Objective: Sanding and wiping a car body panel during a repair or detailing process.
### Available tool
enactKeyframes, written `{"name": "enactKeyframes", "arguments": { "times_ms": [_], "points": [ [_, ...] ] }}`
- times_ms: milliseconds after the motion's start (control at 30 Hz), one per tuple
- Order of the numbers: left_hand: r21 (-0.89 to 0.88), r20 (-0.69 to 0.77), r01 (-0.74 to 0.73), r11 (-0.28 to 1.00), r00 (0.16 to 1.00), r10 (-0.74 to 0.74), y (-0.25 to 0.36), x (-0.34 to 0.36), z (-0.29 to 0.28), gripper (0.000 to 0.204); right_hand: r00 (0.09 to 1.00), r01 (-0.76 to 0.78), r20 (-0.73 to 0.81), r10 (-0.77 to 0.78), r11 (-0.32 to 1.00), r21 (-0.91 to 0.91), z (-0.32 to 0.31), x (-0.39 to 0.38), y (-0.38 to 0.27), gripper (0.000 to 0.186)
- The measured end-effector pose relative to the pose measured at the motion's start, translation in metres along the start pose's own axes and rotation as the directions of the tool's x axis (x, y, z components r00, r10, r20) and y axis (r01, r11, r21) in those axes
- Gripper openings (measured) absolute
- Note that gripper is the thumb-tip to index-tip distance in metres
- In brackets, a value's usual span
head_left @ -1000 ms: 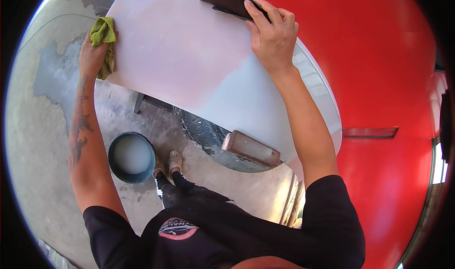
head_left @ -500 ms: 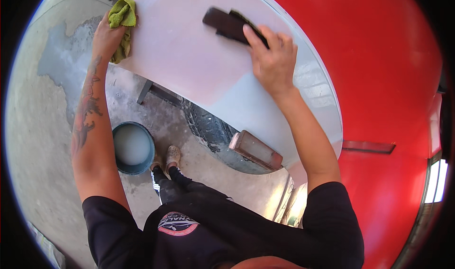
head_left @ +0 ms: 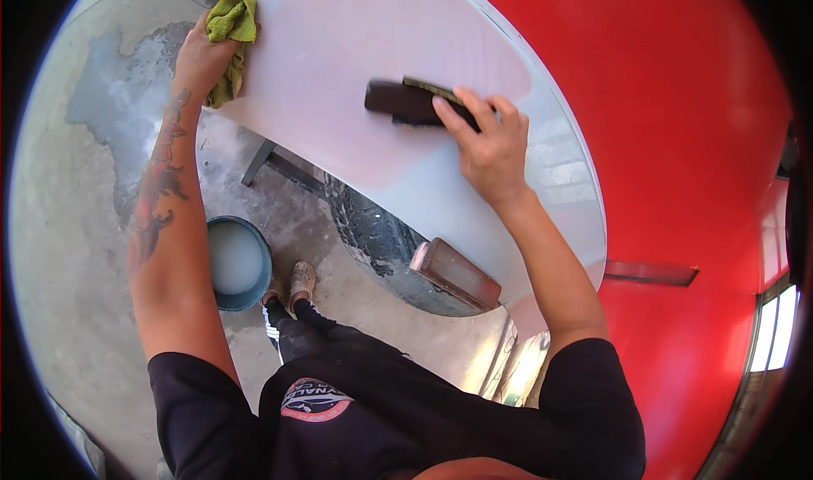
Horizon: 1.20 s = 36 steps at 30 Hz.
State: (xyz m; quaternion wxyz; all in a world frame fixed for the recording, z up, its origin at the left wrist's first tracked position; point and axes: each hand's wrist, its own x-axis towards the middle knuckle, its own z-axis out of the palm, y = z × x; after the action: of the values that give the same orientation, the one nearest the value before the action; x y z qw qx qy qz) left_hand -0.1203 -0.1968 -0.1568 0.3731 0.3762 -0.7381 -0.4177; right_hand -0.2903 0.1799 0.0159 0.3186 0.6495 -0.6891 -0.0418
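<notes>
Currently gripping the right end of a dark oblong block in the right hand, with fingers bent over the far side and thumb along the near side. Set over the white-and-pinkish panel, extending leftward from the right hand, with a thin yellowish layer along the far edge. Probably flat against the panel, but with underside contact not clearly visible.

Clasped in the curled left hand, at the left edge of the panel: a bunched green cloth, protruding above and below the grip.

On the floor, nearer the body than the left hand: a dark bucket, filled with cloudy pale liquid. Just right of the bucket: speckled shoes. At the near edge of the panel, nearer the body than the right hand: a brownish rectangular piece. Below the panel, between both hands from left to right: a rough black curved part. To the right of the right hand, beyond the curved panel edge: red bodywork, with a narrow horizontal strip.
</notes>
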Motion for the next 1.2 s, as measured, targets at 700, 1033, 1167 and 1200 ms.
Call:
{"name": "enactKeyframes", "arguments": {
  "times_ms": [700, 1033, 1167, 1200],
  "points": [
    [0.017, 0.096, -0.009, 1.0, 0.995, 0.007, 0.009, 0.001, 0.006, 0.053, 0.984, 0.032, -0.165, -0.06, 0.986, -0.166, 0.049, 0.14, 0.025, 0.039],
    [0.127, 0.026, -0.025, 0.992, 0.999, 0.022, 0.006, 0.0, 0.004, 0.055, 0.997, 0.08, -0.012, -0.08, 0.996, -0.038, 0.003, 0.041, 0.017, 0.045],
    [0.063, 0.075, 0.002, 0.998, 0.997, -0.007, -0.001, 0.006, 0.009, 0.056, 0.988, -0.001, -0.154, -0.008, 0.998, -0.061, 0.033, 0.113, 0.029, 0.04],
    [0.054, 0.077, 0.015, 0.998, 0.997, -0.02, 0.001, 0.001, 0.008, 0.056, 0.992, -0.02, -0.127, 0.016, 0.999, -0.036, 0.027, 0.099, 0.023, 0.041]
  ]
}}
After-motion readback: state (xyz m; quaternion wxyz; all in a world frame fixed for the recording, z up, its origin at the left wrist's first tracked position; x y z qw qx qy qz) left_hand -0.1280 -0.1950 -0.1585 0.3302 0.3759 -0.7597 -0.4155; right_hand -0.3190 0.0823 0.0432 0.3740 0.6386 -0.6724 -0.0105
